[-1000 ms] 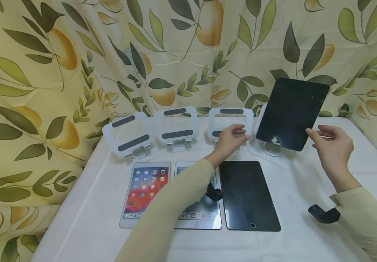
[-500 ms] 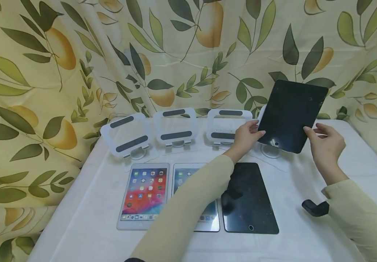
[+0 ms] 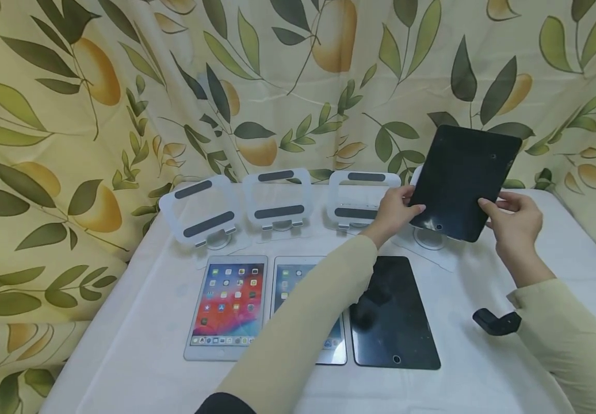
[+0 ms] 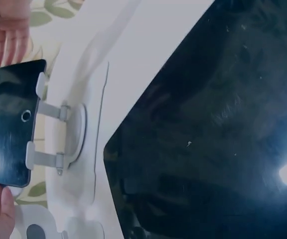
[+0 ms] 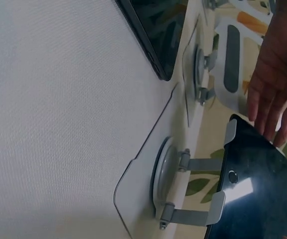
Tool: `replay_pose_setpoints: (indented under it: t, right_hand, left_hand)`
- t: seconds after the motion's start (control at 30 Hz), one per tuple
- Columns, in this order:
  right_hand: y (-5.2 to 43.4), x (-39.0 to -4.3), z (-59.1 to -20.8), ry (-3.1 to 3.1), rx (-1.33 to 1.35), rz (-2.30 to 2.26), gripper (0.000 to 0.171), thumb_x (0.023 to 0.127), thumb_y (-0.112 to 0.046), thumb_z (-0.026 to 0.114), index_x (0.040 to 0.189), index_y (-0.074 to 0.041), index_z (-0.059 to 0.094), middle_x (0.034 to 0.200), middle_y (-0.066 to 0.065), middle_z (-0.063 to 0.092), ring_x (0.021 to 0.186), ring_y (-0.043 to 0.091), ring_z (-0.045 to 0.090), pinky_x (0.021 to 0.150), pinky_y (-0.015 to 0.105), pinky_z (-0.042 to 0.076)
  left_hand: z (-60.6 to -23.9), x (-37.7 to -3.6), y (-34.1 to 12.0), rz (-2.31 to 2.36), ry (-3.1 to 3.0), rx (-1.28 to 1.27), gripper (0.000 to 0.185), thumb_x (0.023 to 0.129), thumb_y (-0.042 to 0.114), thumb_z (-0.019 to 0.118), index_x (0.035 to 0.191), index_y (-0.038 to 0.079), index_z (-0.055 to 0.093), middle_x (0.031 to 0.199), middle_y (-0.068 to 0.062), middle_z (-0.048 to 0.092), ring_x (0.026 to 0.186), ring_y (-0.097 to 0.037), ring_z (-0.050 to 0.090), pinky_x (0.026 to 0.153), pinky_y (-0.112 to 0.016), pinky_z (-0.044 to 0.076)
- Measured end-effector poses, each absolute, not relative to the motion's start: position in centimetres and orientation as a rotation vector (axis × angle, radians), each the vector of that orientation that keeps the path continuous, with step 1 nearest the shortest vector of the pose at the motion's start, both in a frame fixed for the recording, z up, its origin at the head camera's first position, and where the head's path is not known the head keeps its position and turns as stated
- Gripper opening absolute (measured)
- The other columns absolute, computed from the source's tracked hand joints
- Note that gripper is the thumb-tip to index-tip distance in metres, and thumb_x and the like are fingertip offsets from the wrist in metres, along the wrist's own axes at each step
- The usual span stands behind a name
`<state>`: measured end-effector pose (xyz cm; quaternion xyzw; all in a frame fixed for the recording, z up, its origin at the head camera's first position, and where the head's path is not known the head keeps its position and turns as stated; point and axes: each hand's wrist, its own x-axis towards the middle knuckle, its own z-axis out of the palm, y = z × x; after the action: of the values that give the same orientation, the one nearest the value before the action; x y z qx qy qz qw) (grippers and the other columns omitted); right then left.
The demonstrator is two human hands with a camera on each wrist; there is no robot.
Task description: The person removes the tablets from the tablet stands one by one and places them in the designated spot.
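Note:
A black tablet (image 3: pixel 463 183) leans tilted on the rightmost stand, its bottom edge in the stand's two hooks (image 5: pixel 216 208). My left hand (image 3: pixel 395 210) holds its left edge, thumb at the front and fingers toward the back. On the opposite edge my right hand (image 3: pixel 516 221) pinches it, thumb on the glass. The stand's round base (image 4: pixel 76 134) shows under the tablet in the left wrist view; most of its frame is hidden behind the tablet. In the right wrist view, my left fingers lie along the tablet's edge.
Three white stands with grey pads, a left one (image 3: pixel 202 210), a second (image 3: pixel 278 198) and a third (image 3: pixel 362 198), line the back. In front lie a lit tablet (image 3: pixel 230 302), another lit tablet (image 3: pixel 287 279) partly under my left sleeve, and a black tablet (image 3: pixel 396 322). A patterned curtain (image 3: pixel 298 98) hangs behind.
My left hand has moved right from before the third stand to the tablet's left edge and taken hold there. My right hand stays at the right edge, its grip slightly shifted.

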<state>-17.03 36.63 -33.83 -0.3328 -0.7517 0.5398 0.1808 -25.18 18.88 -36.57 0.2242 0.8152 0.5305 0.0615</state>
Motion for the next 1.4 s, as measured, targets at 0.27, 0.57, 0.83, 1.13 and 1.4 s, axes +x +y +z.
replay_pose_setpoints:
  t: [0.27,0.57,0.83,1.13,1.4]
  right_hand:
    - [37.5,-17.1,-33.7,-2.071,-0.863,1.735,0.024,0.087,-0.011,0.065,0.098,-0.027,0.050,0.091,-0.009,0.045,0.070,-0.004,0.052,0.056,0.007,0.048]
    - [40.0,-16.2,-34.3,-1.948,-0.636,1.948,0.023,0.083,0.000,0.067,0.095,-0.017,0.057,0.078,-0.010,0.056,0.063,-0.001,0.058,0.053,0.015,0.053]
    - [45.7,-17.7,-39.2,-1.864,-0.283,2.053,0.036,0.077,0.005,0.073,0.107,-0.011,0.061,0.086,-0.004,0.066,0.072,0.005,0.067,0.055,0.025,0.056]
    - [40.2,-14.2,-35.5,-1.879,-0.165,1.947,0.030,0.082,0.009,0.066,0.102,-0.013,0.060,0.082,-0.007,0.063,0.071,0.000,0.064,0.054,0.018,0.054]
    - [40.2,-13.5,-34.8,-1.879,-0.081,1.918,0.030,0.082,0.010,0.064,0.103,-0.010,0.060,0.085,-0.005,0.064,0.073,0.002,0.064,0.054,0.018,0.054]
  left_hand:
    - [-36.5,-25.0,19.1,1.735,2.295,0.551,0.053,0.084,0.003,0.069,0.133,0.007,0.052,0.119,-0.005,0.054,0.104,-0.011,0.057,0.081,-0.011,0.045]
    - [-36.8,-24.4,19.7,1.874,2.152,0.489,0.049,0.084,-0.004,0.067,0.130,0.007,0.052,0.113,-0.001,0.050,0.096,-0.009,0.052,0.079,-0.013,0.046]
    - [-36.9,-24.2,19.5,1.968,2.129,0.496,0.033,0.090,0.000,0.060,0.123,0.006,0.058,0.107,-0.003,0.057,0.087,-0.005,0.054,0.071,-0.012,0.046]
    - [-37.6,-24.2,19.5,1.934,2.304,0.624,0.022,0.093,0.005,0.058,0.115,0.004,0.061,0.102,-0.004,0.056,0.088,-0.006,0.053,0.076,-0.009,0.044]
    - [-37.2,-23.6,18.7,1.855,2.374,0.764,0.027,0.096,0.017,0.056,0.123,0.017,0.057,0.113,0.005,0.060,0.096,0.000,0.055,0.078,-0.009,0.043]
